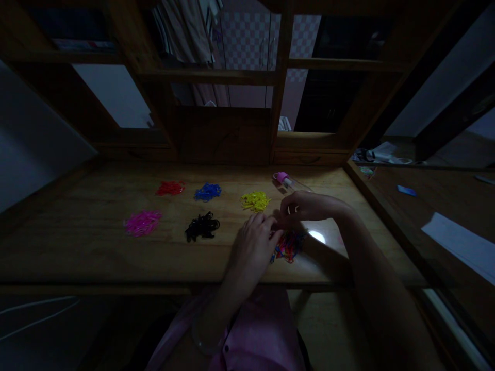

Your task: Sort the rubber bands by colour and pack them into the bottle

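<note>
On a wooden desk (96, 242) lie sorted heaps of small bands: red (170, 188), blue (208, 191), yellow (254, 201), pink (142, 222) and black (201, 226). A mixed-colour heap (288, 246) sits near the front edge. My left hand (253, 247) rests at the left side of that heap, fingers bent onto it. My right hand (299, 206) hovers just above and behind the heap, fingertips pinched together; what they hold is too small and dark to name.
A small clear bottle with a pink cap (285, 180) lies behind my right hand. Wooden shelving (224, 134) rises at the desk's back. A second desk (444, 206) to the right carries paper and small items. The room is dim.
</note>
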{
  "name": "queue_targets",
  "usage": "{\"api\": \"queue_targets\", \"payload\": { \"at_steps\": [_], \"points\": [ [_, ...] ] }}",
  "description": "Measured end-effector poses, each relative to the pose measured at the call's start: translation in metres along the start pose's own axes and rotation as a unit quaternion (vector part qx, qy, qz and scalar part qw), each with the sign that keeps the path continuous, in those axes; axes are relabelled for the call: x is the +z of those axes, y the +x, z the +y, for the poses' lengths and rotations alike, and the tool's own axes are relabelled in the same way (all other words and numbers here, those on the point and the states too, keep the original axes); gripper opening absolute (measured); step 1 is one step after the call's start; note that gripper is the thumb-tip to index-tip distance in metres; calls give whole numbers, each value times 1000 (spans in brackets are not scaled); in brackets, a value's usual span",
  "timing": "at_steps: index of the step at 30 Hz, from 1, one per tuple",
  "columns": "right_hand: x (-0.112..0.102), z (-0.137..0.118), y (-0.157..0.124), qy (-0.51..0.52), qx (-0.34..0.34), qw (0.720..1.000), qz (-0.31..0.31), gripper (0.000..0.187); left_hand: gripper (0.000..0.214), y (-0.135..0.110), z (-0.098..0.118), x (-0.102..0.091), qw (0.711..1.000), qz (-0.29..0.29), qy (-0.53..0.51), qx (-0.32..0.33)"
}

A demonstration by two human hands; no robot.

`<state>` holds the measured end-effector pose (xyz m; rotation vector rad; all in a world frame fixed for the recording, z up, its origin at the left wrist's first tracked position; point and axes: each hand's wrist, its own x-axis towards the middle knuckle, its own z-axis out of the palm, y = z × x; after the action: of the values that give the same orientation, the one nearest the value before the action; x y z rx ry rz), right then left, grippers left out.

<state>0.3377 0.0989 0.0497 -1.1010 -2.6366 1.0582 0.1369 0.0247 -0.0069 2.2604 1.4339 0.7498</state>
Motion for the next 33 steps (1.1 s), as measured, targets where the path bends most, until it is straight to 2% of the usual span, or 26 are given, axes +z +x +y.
{"api": "queue_targets", "payload": {
  "at_steps": [6, 11, 14, 17, 20, 22, 28, 33],
  "points": [
    [0, 3, 0, -17, 9, 999, 31, 14, 7, 7, -3, 7, 998, -30, 45, 17],
    [-4, 1, -1, 1, 0, 997, 82, 20, 5, 10, -8, 8, 998, -27, 37, 46],
    [-7, -4, -1, 48, -13, 993, 111, 26, 3, 10, -6, 0, 999, -16, 0, 34],
    [-8, -8, 1, 95, -7, 983, 155, 28, 5, 9, -4, -11, 997, -4, -74, -6],
    [-7, -10, 3, 150, 19, 969, 196, 30, 11, 9, -5, -20, 981, -8, -185, -57],
    [-7, -11, 5, 175, 33, 960, 218, 31, 13, 8, -10, -25, 973, -6, -219, -73],
    [-7, -7, 8, 197, 45, 950, 238, 33, 9, 5, -21, -35, 990, 4, -135, -32],
    [-6, -8, 10, 188, 49, 953, 232, 33, 5, 6, -11, -24, 995, -3, -100, -7]
  ]
}}
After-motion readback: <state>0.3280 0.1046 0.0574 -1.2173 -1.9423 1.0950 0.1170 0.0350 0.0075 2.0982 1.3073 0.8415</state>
